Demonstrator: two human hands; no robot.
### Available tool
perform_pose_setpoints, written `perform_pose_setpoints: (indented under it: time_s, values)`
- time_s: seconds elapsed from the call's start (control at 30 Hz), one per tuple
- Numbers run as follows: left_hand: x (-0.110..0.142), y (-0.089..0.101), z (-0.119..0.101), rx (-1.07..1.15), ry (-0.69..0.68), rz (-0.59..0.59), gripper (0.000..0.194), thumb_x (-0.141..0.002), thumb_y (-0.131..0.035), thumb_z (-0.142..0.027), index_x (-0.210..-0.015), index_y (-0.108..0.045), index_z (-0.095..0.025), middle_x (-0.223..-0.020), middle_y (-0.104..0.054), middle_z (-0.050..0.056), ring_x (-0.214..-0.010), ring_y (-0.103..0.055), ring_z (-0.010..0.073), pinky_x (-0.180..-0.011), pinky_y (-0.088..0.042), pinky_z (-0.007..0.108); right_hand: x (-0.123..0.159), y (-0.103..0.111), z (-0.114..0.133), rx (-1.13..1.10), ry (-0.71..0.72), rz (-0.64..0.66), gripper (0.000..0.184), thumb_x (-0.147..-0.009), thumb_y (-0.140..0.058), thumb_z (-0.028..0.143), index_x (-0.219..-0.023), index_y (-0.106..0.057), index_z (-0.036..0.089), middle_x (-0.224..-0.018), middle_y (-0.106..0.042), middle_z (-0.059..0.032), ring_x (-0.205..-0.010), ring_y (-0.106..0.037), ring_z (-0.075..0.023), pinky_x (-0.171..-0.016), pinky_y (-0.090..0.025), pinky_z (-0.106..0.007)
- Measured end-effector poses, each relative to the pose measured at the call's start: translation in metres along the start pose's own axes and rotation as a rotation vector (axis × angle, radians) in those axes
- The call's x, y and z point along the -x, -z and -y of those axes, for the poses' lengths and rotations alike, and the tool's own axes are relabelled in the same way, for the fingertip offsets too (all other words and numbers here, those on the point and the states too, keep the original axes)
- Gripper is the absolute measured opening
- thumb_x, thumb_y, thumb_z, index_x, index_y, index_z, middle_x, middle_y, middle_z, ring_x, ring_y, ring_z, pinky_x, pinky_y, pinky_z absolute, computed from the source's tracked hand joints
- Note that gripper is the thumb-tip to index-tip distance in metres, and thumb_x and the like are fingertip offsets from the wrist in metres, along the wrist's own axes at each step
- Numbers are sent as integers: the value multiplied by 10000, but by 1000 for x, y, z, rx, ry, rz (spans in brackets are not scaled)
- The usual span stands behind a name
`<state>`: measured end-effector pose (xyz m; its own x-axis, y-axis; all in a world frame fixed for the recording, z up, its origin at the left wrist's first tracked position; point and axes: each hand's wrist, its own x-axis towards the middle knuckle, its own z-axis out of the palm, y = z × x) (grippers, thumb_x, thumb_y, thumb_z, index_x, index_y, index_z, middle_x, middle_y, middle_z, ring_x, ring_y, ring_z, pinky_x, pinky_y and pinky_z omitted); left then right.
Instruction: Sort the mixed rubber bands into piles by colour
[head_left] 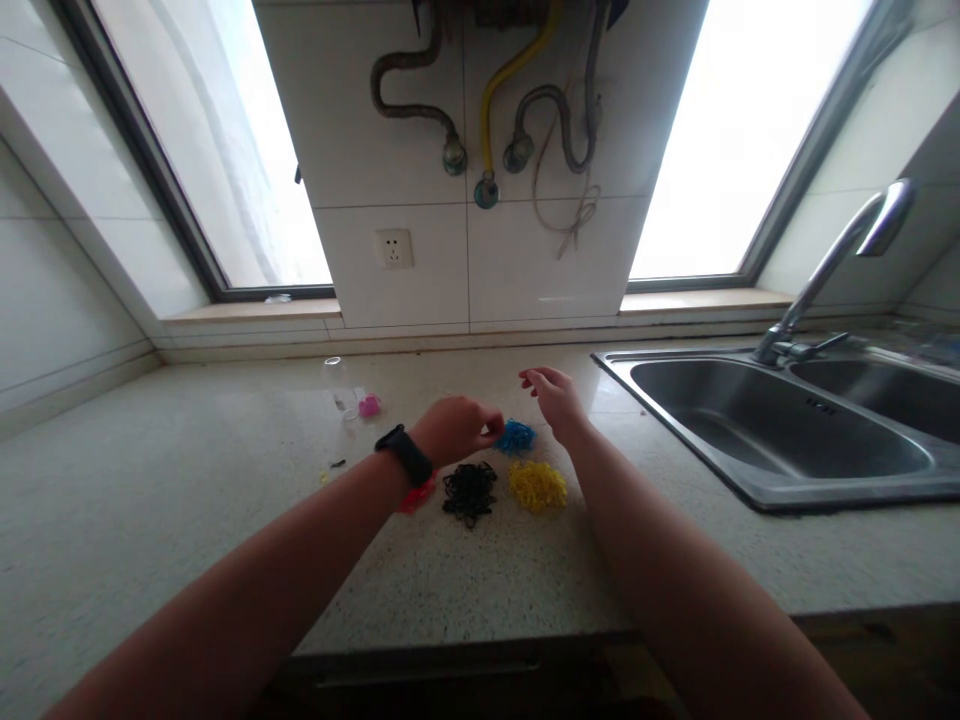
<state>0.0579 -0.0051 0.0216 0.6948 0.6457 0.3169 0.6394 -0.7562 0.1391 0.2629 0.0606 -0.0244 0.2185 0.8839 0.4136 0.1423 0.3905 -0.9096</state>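
Observation:
Small piles of rubber bands lie on the speckled countertop (pixel 187 520): a blue pile (pixel 517 436), a yellow pile (pixel 537 485), a black pile (pixel 469 491) and a red pile (pixel 417 495) partly hidden under my left wrist. My left hand (pixel 454 428), wearing a black wristband, is closed with its fingertips pinched at the edge of the blue pile. What it pinches is too small to name. My right hand (pixel 553 395) hovers just right of the blue pile, fingers loosely curled and apart, holding nothing visible.
A clear plastic bag with a pink thing (pixel 369 405) lies on the counter to the left. A steel double sink (pixel 787 430) with a tap (pixel 840 260) fills the right side. A tiled wall with a socket (pixel 394 248) and hoses stands behind.

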Motion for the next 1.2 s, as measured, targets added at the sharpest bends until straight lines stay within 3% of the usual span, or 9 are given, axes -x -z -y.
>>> perform_pose_setpoints:
  time_s: [0.23, 0.47, 0.6, 0.77, 0.93, 1.07, 1.2]
  values:
    - [-31, -20, 13, -51, 98, 67, 164, -836, -642, -314, -912, -762, -233, -878, -761, 32, -790, -680, 188, -670, -449, 265, 0, 0, 5, -10, -44, 0, 306, -730, -571, 407, -798, -727, 153, -690, -652, -35, -607, -489, -141, -574, -383, -281]
    - [-26, -14, 27, 259, 101, 72, 202, -800, -664, -259, -945, -767, -163, -848, -766, 59, -765, -684, 169, -693, -478, 254, -2, 4, 6, -98, -98, -45, 340, -715, -590, 443, -832, -722, 151, -762, -673, -59, -616, -502, -133, -562, -374, -269]
    - [-1, -1, 45, 392, 135, -50, 210, -817, -656, -292, -924, -760, -144, -820, -752, 70, -720, -656, 165, -661, -473, 262, -3, 5, 5, -62, -90, -27, 376, -727, -563, 474, -849, -714, 152, -800, -685, -83, -624, -515, -139, -556, -374, -266]
    - [49, 18, 80, 690, 370, -185, 257, -840, -623, -324, -976, -704, -121, -888, -750, 95, -664, -604, 129, -561, -440, 226, -3, 5, 3, -76, -96, -36, 362, -723, -584, 471, -840, -716, 155, -794, -684, -79, -616, -513, -137, -557, -376, -270]
    - [107, 33, 124, 767, 587, -360, 326, -807, -657, -425, -933, -694, -127, -791, -710, 71, -564, -530, 106, -457, -339, 206, -3, 3, 2, -125, -92, -27, 310, -718, -614, 427, -815, -726, 155, -754, -665, -57, -620, -499, -130, -564, -375, -264]
    - [148, 32, 155, 848, 719, -477, 398, -760, -701, -484, -930, -704, -124, -728, -669, 46, -556, -515, 97, -469, -338, 200, -2, 3, 3, -117, -101, -34, 315, -719, -622, 426, -825, -733, 151, -749, -668, -52, -608, -491, -123, -541, -361, -257]
    - [163, 22, 171, 958, 851, -562, 440, -713, -714, -517, -933, -697, -136, -674, -610, 1, -548, -515, 94, -483, -356, 197, -1, 3, 6, -104, -120, -30, 309, -716, -626, 420, -830, -729, 151, -756, -670, -52, -591, -481, -117, -519, -345, -254]
